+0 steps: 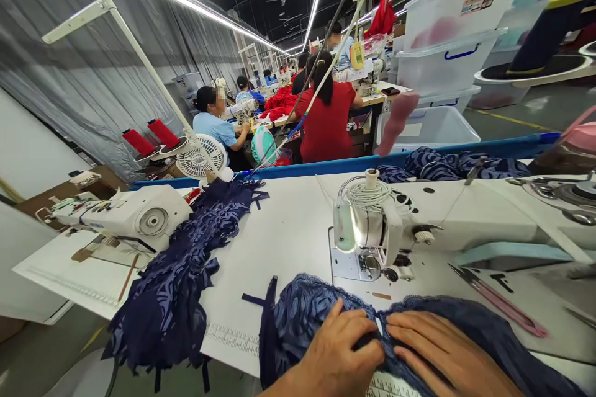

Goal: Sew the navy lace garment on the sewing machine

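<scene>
Navy cloth (305,307) lay at six o'clock, seemingly light, soft and limp, probably best held near its edge (321,282); left hand (347,344) pressed on it, pinch unclear, right hand (447,344) resting flat, unclenched.

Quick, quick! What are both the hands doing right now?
Left hand: fingers bent on the blue lacy cloth; can't tell if it's pinching.
Right hand: open, fingers laid flat on the same cloth.

Your left hand (347,344) sits palm down near half past five, fingers bent, its wrist (298,377) toward eight o'clock. Your right hand (449,350) lies flatter near half past four, fingers stretched toward ten o'clock.
</scene>
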Available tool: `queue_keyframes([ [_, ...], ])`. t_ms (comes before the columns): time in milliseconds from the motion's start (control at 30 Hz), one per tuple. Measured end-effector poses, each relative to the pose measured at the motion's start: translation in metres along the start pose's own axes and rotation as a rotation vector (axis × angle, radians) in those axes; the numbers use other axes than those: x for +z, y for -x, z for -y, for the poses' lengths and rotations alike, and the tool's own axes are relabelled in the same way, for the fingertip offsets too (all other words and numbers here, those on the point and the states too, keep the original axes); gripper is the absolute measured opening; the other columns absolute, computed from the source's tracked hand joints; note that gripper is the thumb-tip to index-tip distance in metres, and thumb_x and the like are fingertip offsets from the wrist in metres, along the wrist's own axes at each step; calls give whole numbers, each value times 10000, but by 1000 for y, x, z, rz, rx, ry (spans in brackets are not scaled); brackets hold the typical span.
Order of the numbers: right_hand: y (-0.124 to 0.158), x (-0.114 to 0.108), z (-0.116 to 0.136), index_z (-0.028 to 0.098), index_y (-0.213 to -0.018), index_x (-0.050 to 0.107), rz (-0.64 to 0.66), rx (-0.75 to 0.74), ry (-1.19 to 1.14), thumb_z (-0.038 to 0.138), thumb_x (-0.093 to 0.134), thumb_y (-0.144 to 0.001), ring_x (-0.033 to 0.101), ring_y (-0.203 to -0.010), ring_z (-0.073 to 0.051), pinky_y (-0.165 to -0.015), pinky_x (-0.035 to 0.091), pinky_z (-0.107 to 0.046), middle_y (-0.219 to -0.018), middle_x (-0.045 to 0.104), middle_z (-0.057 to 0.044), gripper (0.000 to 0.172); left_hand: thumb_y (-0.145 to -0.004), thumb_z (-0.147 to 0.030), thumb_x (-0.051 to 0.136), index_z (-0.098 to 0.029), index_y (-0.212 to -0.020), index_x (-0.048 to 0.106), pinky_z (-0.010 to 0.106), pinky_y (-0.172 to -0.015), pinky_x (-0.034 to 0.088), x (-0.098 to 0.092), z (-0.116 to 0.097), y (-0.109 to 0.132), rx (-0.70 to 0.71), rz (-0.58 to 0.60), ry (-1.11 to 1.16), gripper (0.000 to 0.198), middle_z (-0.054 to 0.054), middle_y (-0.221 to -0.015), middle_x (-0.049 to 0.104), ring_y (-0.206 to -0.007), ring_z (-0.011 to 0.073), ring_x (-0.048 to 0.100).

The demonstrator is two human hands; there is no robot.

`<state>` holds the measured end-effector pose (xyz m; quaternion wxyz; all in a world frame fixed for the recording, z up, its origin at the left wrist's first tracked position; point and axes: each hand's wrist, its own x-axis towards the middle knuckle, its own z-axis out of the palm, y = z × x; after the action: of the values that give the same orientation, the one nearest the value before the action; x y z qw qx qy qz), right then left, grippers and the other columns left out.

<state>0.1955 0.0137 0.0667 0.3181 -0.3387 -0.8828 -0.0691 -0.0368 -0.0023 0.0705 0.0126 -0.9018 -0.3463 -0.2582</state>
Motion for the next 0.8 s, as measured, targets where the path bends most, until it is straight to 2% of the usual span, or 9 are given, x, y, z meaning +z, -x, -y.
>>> queue_keyframes([
  [100,3,1,-3,243,-1262,613,20,0,53,366,586,-933,702,-1020,-171,-901,545,-275,-1156,733,-1,351,-909,-141,536,-209,-1052,598,456,-1176,365,-1,-1,5,-35,22,3,171,52,-1202,679,-1231,168,603],
  [267,2,1,-6,252,-1257,600,8,-29,106,363,558,-935,692,-1027,-156,-927,496,-273,-1158,727,13,344,-937,-179,552,-220,-1147,594,432,-1181,358,-1,-3,3,-73,-11,3,218,31,-1167,676,-1158,131,629],
  [367,-2,0,-7,256,-1219,607,15,-38,101,256,498,-930,689,-994,-135,-893,492,-258,-1106,734,19,309,-965,-223,548,-231,-1195,604,453,-1143,408,1,-2,1,-27,-85,-41,237,37,-1156,675,-1163,147,624],
  [500,-11,-2,-8,264,-1206,631,12,-102,129,98,445,-804,681,-902,-150,-783,495,-288,-1041,728,6,473,-967,-222,543,-224,-1209,626,498,-1081,469,4,-2,4,19,-173,-109,255,66,-1125,667,-1150,185,628],
  [600,-14,-1,-8,266,-1207,645,-23,-136,165,76,448,-752,667,-876,-180,-758,467,-326,-1020,722,-19,532,-953,-226,567,-251,-1232,624,584,-1113,406,4,-2,7,28,-166,-149,286,62,-1135,664,-1161,203,618],
  [733,-10,2,-11,274,-1250,630,29,-96,150,83,465,-769,659,-903,-196,-767,465,-346,-1038,701,-32,543,-931,-284,622,-275,-1233,630,644,-1178,263,5,-2,11,34,-175,-199,303,36,-1220,668,-1198,211,592],
  [800,-7,1,-13,305,-1329,582,107,-46,107,122,487,-826,658,-932,-182,-768,488,-322,-1069,687,-18,544,-940,-304,620,-290,-1228,634,638,-1203,206,5,-2,12,20,-175,-224,288,21,-1212,680,-1200,198,589],
])
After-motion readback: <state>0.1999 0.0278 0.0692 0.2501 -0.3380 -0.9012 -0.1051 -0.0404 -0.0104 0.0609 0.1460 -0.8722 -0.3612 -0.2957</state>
